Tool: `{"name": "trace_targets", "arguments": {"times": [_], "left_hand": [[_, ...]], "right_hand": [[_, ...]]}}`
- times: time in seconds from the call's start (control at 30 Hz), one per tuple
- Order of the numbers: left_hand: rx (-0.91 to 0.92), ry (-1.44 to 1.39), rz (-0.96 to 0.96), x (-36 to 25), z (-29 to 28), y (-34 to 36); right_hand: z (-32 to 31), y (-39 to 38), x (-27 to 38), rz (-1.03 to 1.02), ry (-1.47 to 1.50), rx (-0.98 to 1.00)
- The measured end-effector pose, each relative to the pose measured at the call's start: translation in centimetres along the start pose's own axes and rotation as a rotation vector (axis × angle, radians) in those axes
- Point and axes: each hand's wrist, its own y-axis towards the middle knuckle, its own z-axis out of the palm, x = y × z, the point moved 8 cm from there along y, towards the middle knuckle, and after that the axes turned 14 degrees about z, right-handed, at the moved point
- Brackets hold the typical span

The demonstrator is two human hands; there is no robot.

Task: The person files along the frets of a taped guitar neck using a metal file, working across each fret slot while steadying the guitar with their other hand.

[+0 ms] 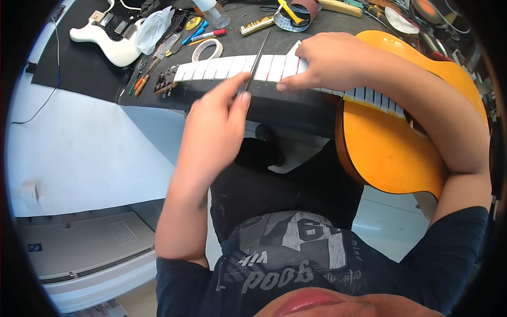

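Head view: at the centre of the frame, the left hand (211,124) pinches a thin dark tool (257,61) between thumb and forefinger, its other fingers curled toward the palm and partly out of sight. The tool slants up and to the right across the neck (211,68) of an orange-yellow guitar (391,153), its tip reaching past the neck's far edge; whether it touches a fret cannot be told. The guitar lies face up, its body at the right of the frame and its headstock (165,80) left of centre, with whitish strips covering the fingerboard between the frets. Above centre, the right hand (330,61) lies over the neck, thumb stretched along the near side; the fingertips are hidden, so I cannot tell how tightly they close. The right forearm crosses the guitar's body and partly covers the sound hole. On the dark workbench (68,68), a roll of tape (196,52) sits just beyond the neck, near a red-capped marker (211,35). An orange-handled screwdriver (140,84) lies left of the headstock. In the upper left are a white electric guitar body (113,50) and a translucent plastic bag (153,29), the bag overlapping the body's edge.
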Motion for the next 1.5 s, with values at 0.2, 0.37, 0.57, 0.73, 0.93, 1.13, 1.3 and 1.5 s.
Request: {"name": "trace_targets", "arguments": {"times": [0.2, 0.37, 0.57, 0.73, 0.93, 1.13, 1.3, 1.5], "left_hand": [[0.017, -0.029, -0.045, 0.4, 0.3, -8.4], [-0.013, 0.032, 0.002, -0.5, 0.0, -6.2], [0.028, 0.09, 0.022, -0.6, 0.1, -1.1], [-0.071, 0.16, 0.098, -0.6, 0.0, -11.1], [0.04, 0.295, 0.103, -1.9, -0.1, 0.0], [-0.055, 0.265, 0.211, -1.2, 0.6, -7.1], [-0.009, 0.183, 0.026, -1.3, -0.2, -6.9], [0.048, 0.237, 0.092, -0.5, -0.3, 1.9]], "right_hand": [[0.4, -0.3, -0.6, 0.01, 0.008, -0.01], [0.3, -0.5, 0.1, 0.002, -0.024, 0.027], [0.2, -0.1, -0.4, -0.02, 0.01, -0.012], [0.0, -0.2, 0.4, 0.009, -0.02, 0.019], [0.3, 0.0, 0.0, 0.008, -0.008, 0.005], [0.4, -0.1, -0.3, -0.034, -0.037, -0.099], [0.5, -0.2, 0.1, 0.015, -0.012, -0.007], [0.0, 0.0, 0.2, -0.016, 0.005, -0.014]]}}
